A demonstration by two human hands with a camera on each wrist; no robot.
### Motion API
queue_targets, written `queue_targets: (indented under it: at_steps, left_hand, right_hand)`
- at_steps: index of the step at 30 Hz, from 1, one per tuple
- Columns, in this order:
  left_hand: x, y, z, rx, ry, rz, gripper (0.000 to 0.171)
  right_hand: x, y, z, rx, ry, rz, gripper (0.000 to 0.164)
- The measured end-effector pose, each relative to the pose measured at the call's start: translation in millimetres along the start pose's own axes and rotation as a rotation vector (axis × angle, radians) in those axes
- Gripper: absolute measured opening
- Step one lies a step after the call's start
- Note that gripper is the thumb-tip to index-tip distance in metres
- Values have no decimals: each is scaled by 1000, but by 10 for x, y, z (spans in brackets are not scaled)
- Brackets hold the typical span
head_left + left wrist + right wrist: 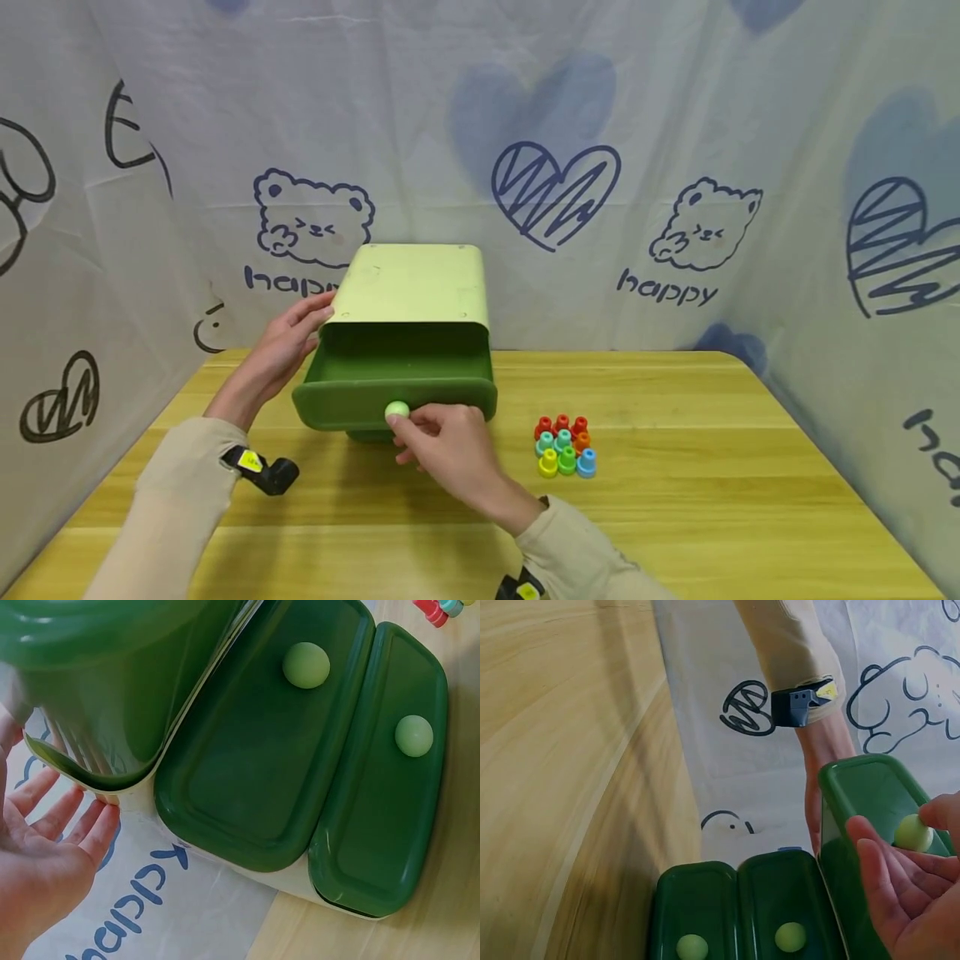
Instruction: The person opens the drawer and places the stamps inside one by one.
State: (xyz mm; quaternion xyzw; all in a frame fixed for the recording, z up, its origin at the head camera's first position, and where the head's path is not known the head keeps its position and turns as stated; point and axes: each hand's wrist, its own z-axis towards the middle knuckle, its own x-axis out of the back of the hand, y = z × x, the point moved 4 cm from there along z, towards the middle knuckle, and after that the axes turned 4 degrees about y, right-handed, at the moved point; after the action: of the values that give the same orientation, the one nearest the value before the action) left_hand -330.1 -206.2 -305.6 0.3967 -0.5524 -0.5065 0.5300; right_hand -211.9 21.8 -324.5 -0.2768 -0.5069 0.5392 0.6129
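A pale green cabinet (412, 283) with dark green drawers stands at the back of the desk (712, 433), left of the middle of its far edge. Its top drawer (337, 407) is pulled well out toward the near side, and the part of its inside that shows is bare green. The right hand (453, 450) pinches the round knob (397, 407) on that drawer's front: the knob sits at the tips of thumb and forefinger, while the other fingers bend loosely below. The left hand (281, 346) is at the cabinet's left side, its fingers stretched out and touching the casing at the tips, gripping nothing.

Under the top drawer, the middle drawer (255, 750) and the bottom drawer (375, 817) are both pushed in, each with a light green knob of its own.

Nine small pegs (562, 442) stand upright in three rows on the desk, between the cabinet and the right edge, nearer the cabinet and well apart from both hands. The back row is red; two teal and one orange follow, then yellow, green and blue.
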Motion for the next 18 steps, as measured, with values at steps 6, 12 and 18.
queue_targets:
  at_steps: [6, 12, 18]
  left_hand:
    - [-1, -38, -11, -4, 4, -45, 70]
    - [-6, -40, -19, -15, 10, -75, 68]
    - [-9, -29, -30, -20, 1, -101, 66]
  right_hand:
    - [130, 0, -86, 46, -68, -70, 25]
    - [437, -68, -217, 216, -53, -59, 14]
    - [849, -77, -253, 328, 59, -46, 12]
